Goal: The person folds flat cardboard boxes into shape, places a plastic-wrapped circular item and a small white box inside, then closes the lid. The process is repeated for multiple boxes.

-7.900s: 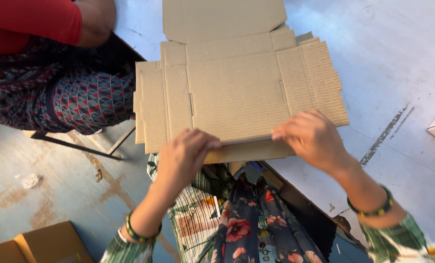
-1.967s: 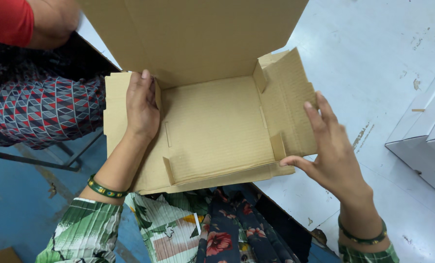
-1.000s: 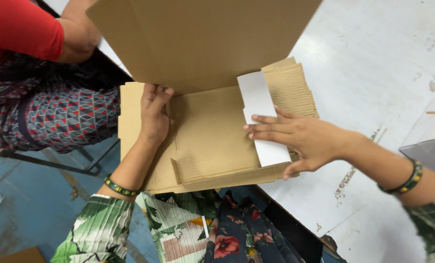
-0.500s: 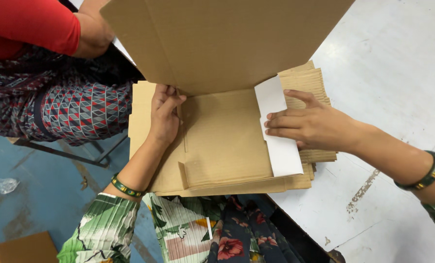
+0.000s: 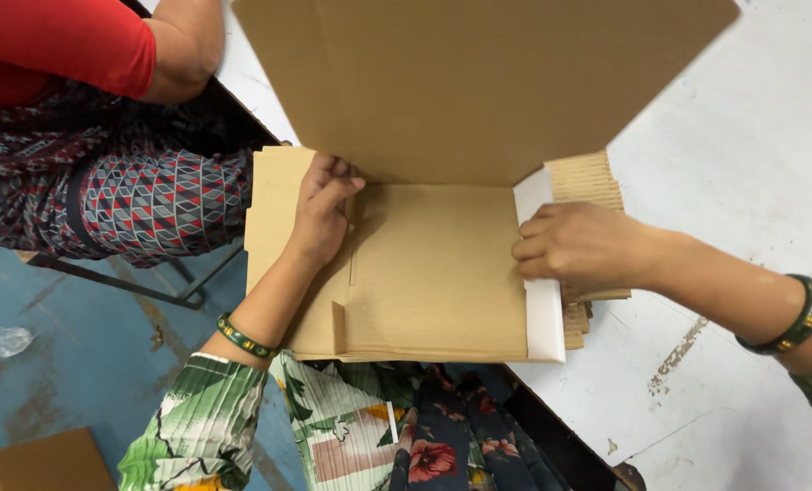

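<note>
Cardboard box (image 5: 424, 273): on white table (image 5: 742, 164), lid raised | left hand (image 5: 319, 218): fingers flat on box's left wall | right hand (image 5: 588, 250): fingers now pressing white strip (image 5: 542, 318) along box's right wall, shifted outward; strip appears seated.

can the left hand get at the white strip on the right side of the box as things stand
Probably yes. The left hand presses the box's left flap, and the bare cardboard floor between it and the white strip lies open. But the right hand already covers the strip's middle, leaving only its ends free.
</note>
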Tool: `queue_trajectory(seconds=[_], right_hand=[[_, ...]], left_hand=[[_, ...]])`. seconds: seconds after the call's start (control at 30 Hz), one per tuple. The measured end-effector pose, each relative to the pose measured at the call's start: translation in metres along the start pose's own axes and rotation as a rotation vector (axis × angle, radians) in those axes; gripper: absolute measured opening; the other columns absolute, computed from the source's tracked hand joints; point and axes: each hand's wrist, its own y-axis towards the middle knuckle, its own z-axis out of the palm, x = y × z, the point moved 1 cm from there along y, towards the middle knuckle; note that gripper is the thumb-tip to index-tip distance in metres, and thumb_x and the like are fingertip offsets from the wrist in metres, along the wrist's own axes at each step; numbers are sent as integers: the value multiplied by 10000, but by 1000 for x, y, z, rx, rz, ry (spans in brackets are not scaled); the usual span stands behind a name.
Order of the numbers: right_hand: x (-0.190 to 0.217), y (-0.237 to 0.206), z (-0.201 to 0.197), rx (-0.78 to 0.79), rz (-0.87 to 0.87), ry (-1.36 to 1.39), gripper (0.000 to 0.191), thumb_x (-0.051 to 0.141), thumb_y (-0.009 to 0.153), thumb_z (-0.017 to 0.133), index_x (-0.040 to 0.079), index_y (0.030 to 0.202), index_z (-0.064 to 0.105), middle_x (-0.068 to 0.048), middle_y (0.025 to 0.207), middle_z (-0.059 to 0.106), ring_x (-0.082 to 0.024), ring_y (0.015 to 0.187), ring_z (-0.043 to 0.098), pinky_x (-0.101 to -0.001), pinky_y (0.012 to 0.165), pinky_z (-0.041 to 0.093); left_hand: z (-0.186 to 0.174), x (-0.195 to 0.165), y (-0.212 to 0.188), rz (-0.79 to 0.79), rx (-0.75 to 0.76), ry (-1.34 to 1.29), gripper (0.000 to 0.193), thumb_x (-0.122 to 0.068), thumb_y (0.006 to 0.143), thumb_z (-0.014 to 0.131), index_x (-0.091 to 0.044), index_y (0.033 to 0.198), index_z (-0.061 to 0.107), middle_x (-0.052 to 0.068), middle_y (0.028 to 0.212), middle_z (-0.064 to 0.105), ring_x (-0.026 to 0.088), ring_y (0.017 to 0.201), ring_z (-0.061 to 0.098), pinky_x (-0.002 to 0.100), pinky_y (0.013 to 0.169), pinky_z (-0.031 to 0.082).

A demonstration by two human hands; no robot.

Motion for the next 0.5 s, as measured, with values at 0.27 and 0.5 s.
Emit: queue_trajectory(seconds=[0.27,0.5], right_hand=[[23,-1,16,58,21,224,326,212,484,867,141,755,700,9,852,598,-260,879,549,-407,771,463],[21,-10,22,-94,68,198,397,282,444,881,150,750,665,-11,840,579,-254,842,548,-414,758,438]], left_hand=[[1,10,0,-43,117,-52,516,-39,887,529,-4,1400,496,98,1392,572,196,1344,489,314,1147,343],[-10,-5,4,1,8,353,490,-238,1030,672,-3,1407,466,116,1395,541,233,1360,509,354,1158,401]])
